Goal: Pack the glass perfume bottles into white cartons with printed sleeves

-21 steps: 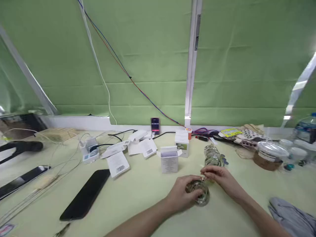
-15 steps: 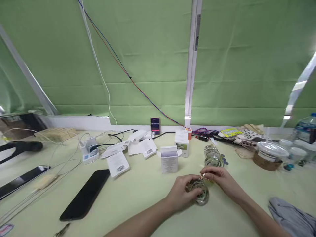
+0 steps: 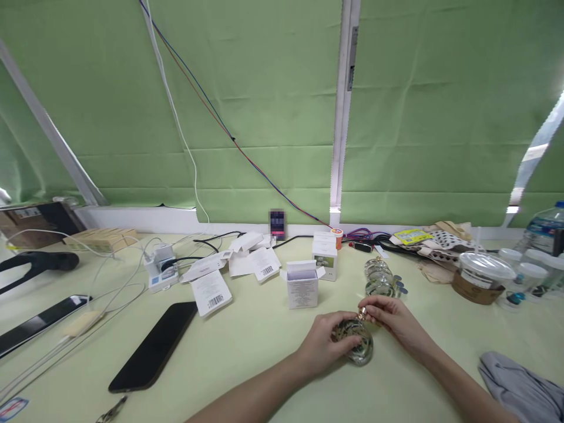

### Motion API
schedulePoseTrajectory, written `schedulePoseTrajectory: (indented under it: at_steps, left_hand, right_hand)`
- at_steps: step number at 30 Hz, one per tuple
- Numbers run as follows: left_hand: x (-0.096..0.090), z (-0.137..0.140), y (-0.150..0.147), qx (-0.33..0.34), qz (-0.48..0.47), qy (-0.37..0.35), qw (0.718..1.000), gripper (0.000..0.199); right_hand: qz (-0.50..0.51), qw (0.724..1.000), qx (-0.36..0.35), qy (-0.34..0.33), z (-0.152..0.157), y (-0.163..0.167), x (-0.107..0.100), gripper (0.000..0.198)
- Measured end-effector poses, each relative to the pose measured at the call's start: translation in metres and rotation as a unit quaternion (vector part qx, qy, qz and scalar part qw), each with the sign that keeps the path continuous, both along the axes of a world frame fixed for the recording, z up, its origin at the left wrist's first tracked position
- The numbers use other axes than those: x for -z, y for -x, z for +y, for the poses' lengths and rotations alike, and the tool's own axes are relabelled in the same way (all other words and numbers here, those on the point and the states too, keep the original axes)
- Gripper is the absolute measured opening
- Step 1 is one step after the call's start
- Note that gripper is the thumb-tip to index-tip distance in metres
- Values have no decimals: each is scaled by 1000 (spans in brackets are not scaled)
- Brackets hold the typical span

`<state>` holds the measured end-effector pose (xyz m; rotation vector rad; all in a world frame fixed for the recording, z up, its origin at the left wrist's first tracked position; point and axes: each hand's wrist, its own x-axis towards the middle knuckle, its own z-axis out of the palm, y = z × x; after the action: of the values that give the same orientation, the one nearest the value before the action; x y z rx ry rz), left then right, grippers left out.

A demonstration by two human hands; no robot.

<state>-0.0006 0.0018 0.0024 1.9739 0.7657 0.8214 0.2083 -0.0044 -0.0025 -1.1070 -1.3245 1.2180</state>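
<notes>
In front of me, a round clear glass ornament (image 3: 362, 351) with dark patterning inside lies tilted on the table. My left hand (image 3: 324, 342) is closed around its left side, thumb across the front. At its upper edge is a small gold-coloured cap (image 3: 362, 314), pinched between the thumb and fingers of my right hand (image 3: 390, 314). Whether the cap is apart from the glass, I cannot tell. Just beyond my right hand lies a row of similar glass ornaments (image 3: 379, 283) with gold-coloured tops. Several small grey-blue discs (image 3: 400, 285) lie beside that row.
An open white box (image 3: 302, 292) stands ahead, with a second white box (image 3: 329, 267) behind it. Flattened cartons (image 3: 211, 292), a black phone (image 3: 154, 346) and cables lie leftward. At right are a lidded cup (image 3: 482, 276), small jars (image 3: 531, 273) and grey cloth (image 3: 517, 382).
My right hand's fingers have shifted slightly at the gold-coloured cap. My left hand and the glass ornament have hardly moved.
</notes>
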Motion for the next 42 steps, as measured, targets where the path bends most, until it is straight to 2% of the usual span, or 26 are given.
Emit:
schedulePoseTrajectory:
  at_steps: [7, 13, 17, 28, 38, 42]
  left_hand:
    - [0, -1, 0, -2, -3, -1, 1000, 37]
    - [2, -1, -1, -4, -4, 2, 1000, 36]
    - [2, -1, 0, 6, -1, -4, 1000, 38]
    - [-2, -3, 2, 35, 11, -16, 999, 41]
    - [-3, -4, 3, 41, 19, -34, 998, 41]
    - [-3, -3, 3, 39, 23, -30, 999, 41]
  right_hand:
    - [-68, 997, 6, -37, -1, 0, -9, 20]
    - [-147, 981, -16, -123, -3, -1, -14, 18]
    - [-185, 970, -27, -154, -3, -4, -13, 18]
    - [-186, 974, -27, -128, -3, -5, -13, 18]
    - [-250, 952, -10, -173, -7, -3, -20, 23]
    - [-249, 954, -8, -170, -6, -3, -19, 28]
